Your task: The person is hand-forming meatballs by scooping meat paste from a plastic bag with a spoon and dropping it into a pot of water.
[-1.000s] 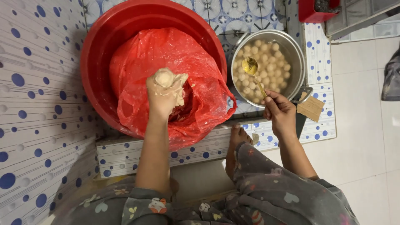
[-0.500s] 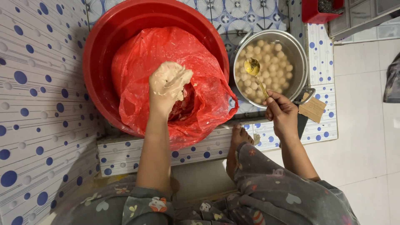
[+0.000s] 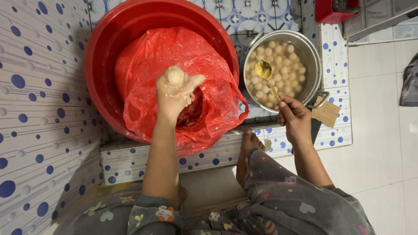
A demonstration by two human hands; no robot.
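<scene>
My left hand (image 3: pixel 176 93) is closed on a fistful of pale paste, and a round ball of paste (image 3: pixel 175 75) bulges out at the top of the fist. It hovers over a red plastic bag (image 3: pixel 143 65) that lines a big red basin (image 3: pixel 113 26). My right hand (image 3: pixel 294 117) grips the handle of a golden spoon (image 3: pixel 264 69). The spoon's bowl sits over a metal pot (image 3: pixel 313 56) filled with several pale balls (image 3: pixel 287 69) in liquid.
The basin and pot stand on a tiled ledge (image 3: pixel 130 161) with blue dots. A red container (image 3: pixel 333 11) is at the top right. A scrap of cardboard (image 3: pixel 326 112) lies by the pot's handle. My bare foot (image 3: pixel 248 148) rests against the ledge.
My left hand opened over the bag half a second ago and has closed again, squeezing a fresh ball out of the fist. The spoon stays over the pot.
</scene>
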